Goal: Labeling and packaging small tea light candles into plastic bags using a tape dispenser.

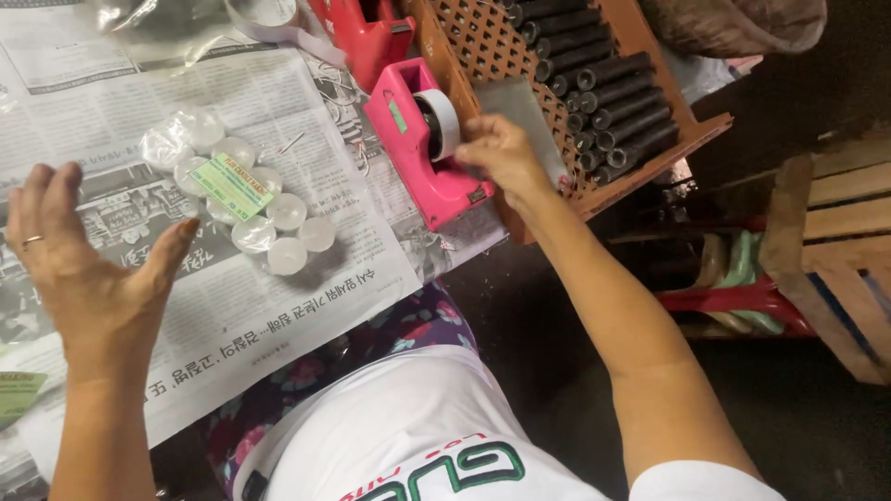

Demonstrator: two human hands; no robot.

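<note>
Reaching across the newspaper-covered surface (278,306), the right hand (501,153) pinches at the tape roll on the pink dispenser (418,148), which looks heavy and stiff. The left hand (83,260) hovers open beside a light, crinkly bag of tealights (237,190).

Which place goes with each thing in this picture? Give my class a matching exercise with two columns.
Things:
1. pink tape dispenser
2. bag of white candles
3. black tubes
4. left hand

Places:
A. in the wooden lattice tray
B. raised open above the newspaper
C. under the right hand
D. lying on the newspaper

Pairs: 1-C, 2-D, 3-A, 4-B
</note>
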